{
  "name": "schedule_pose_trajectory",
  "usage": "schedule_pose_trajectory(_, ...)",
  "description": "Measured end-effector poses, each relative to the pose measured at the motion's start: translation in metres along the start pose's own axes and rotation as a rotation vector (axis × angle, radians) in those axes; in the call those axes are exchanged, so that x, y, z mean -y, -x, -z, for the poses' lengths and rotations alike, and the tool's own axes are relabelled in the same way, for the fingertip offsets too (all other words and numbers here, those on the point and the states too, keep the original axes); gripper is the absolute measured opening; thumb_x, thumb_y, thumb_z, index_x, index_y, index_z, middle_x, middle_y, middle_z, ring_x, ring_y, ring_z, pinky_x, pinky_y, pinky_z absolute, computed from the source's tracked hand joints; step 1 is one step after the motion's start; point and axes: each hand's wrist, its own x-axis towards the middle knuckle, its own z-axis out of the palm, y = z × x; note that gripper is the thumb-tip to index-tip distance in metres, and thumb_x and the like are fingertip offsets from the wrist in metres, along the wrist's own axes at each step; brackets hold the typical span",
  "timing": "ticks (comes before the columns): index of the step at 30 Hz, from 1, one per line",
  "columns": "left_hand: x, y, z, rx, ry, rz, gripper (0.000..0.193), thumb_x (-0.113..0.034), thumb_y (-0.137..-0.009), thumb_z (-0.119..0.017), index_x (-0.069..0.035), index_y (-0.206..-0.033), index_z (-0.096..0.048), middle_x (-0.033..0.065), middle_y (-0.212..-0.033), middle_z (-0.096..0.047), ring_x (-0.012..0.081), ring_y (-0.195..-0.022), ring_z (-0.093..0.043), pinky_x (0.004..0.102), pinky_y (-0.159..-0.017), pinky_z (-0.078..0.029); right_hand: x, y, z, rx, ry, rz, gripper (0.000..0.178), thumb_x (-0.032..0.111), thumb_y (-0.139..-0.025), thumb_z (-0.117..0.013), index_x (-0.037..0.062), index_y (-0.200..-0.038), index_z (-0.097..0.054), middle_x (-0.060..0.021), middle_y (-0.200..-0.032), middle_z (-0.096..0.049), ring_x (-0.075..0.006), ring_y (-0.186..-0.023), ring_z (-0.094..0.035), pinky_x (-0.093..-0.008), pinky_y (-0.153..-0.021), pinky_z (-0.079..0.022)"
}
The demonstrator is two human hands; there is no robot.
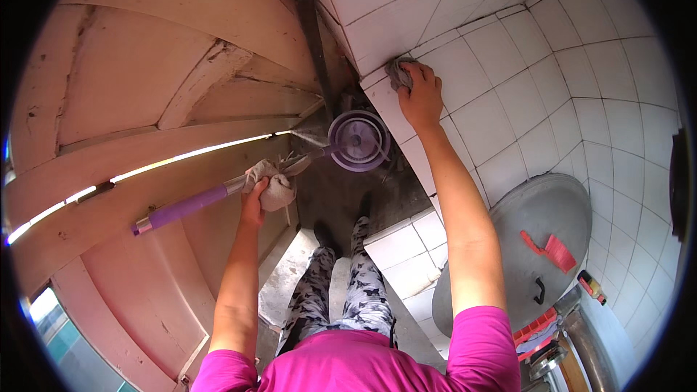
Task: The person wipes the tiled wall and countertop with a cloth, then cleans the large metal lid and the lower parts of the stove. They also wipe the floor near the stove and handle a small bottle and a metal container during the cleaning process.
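My right hand (422, 94) is closed on a crumpled dark grey cloth (400, 74). It presses the cloth onto the white tiled counter (501, 101), at its far left edge. In my left hand (253, 205), held out over the floor, is a bunched beige-grey cloth (277, 190). Just behind that cloth passes a mop (190, 204) with a purple grip and metal pole; whether my left hand touches the pole I cannot tell.
A purple bucket (359, 141) stands on the dark floor between counter and wooden door (145, 80). A big round grey lid (537, 210) with a black handle lies at right, a red brush (557, 252) on it. A dark pipe (314, 47) rises in the far corner.
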Motion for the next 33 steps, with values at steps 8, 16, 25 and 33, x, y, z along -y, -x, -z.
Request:
schedule_pose_trajectory(8,-0.051,0.024,-0.142,0.312,-0.428,-0.339,0.044,-0.015,-0.091,-0.078,-0.004,-0.129,-0.060,0.0070,-0.119,-0.065,0.0173,-0.112,-0.060,0.0350,-0.099,-0.048,0.005,0.013,-0.001,-0.014,0.209,0.165,0.047,0.009,-0.076,-0.073,0.0230,-0.121,-0.070,-0.0028,-0.135,-0.060,-0.0358,-0.120,-0.055,-0.0468,-0.088,-0.056)
schedule_pose_trajectory(16,-0.078,-0.064,-0.235,0.361,-0.635,-0.479,0.064,-0.025,-0.085,-0.080,-0.001,-0.138,-0.052,0.0184,-0.125,-0.068,0.0309,-0.115,-0.067,0.0396,-0.101,-0.050,0.005,0.159,0.061,0.311,0.063,0.181,0.051,0.000,-0.073,-0.067,0.0204,-0.120,-0.072,-0.0052,-0.136,-0.062,-0.0362,-0.118,-0.056,-0.0445,-0.094,-0.056)
schedule_pose_trajectory(25,-0.041,-0.073,-0.199,0.214,-0.831,-0.540,0.071,-0.025,-0.084,-0.079,0.003,-0.143,-0.051,0.0229,-0.134,-0.064,0.0347,-0.125,-0.063,0.0391,-0.106,-0.048,0.022,0.053,0.073,0.130,-0.214,0.172,0.062,0.002,-0.076,-0.064,0.0212,-0.135,-0.063,-0.0068,-0.146,-0.056,-0.0376,-0.128,-0.055,-0.0454,-0.103,-0.053)
schedule_pose_trajectory(33,-0.058,0.018,-0.227,0.418,-0.621,-0.337,0.049,-0.004,-0.087,-0.070,-0.002,-0.135,-0.058,0.0102,-0.128,-0.067,0.0186,-0.120,-0.062,0.0345,-0.104,-0.048,-0.003,0.057,0.011,0.066,0.081,0.155,0.045,0.002,-0.083,-0.066,0.0247,-0.122,-0.071,-0.0013,-0.148,-0.055,-0.0354,-0.144,-0.043,-0.0531,-0.106,-0.041)
